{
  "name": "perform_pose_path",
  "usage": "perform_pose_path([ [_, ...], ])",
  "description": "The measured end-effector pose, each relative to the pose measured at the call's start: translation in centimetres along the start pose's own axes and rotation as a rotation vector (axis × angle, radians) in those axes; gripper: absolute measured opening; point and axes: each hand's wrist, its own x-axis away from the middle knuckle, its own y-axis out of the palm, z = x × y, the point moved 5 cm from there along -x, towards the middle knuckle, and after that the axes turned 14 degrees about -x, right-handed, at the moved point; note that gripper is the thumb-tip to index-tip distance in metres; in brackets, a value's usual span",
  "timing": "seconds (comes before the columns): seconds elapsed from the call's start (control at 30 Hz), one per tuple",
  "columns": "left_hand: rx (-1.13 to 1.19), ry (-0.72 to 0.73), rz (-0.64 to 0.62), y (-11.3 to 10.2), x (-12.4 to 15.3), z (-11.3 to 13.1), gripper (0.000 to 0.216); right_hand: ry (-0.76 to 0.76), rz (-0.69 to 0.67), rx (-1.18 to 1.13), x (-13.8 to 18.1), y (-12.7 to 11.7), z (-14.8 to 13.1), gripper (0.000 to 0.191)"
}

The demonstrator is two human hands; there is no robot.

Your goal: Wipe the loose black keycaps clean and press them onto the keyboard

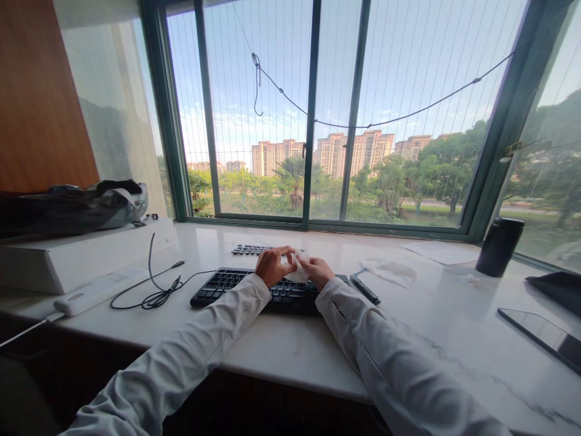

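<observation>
White tissue (297, 270) sits bunched between your two hands above the far edge of the black keyboard (254, 290). Your left hand (272, 265) curls its grip around the wad's left side; your right hand (319, 270) pinches its right side, fingers pressed together. No lettering is readable anywhere. Pale marble worktop (281, 345) carries a black cable (157, 293) on the left and a dark cup (499, 246) far right, below a green-framed window (311, 121).

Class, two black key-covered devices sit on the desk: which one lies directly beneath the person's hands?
The larger black keyboard, nearer the person; the small keypad lies beyond it, toward the window.
</observation>
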Motion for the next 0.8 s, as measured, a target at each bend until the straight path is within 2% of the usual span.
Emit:
perform_pose_path([
  [0.2, 0.001, 0.005, -0.014, 0.1, 0.1, 0.0, 0.024, 0.022, -0.079, 0.109, -0.3, -0.3, 0.2, 0.048],
  [0.4, -0.002, -0.002, 0.000, 0.0, 0.0, 0.0, 0.021, 0.016, 0.008, 0.137, -0.1, -0.7, -0.2, 0.046],
  [0.57, -0.029, 0.001, 0.015, -0.2, 0.0, -0.1, 0.019, 0.028, -0.026, 0.127, 0.7, -0.3, -0.8, 0.048],
  [0.8, -0.026, 0.023, -0.009, 0.4, 0.2, -0.1, 0.017, 0.029, 0.071, 0.183, 0.4, -1.1, -0.8, 0.038],
])
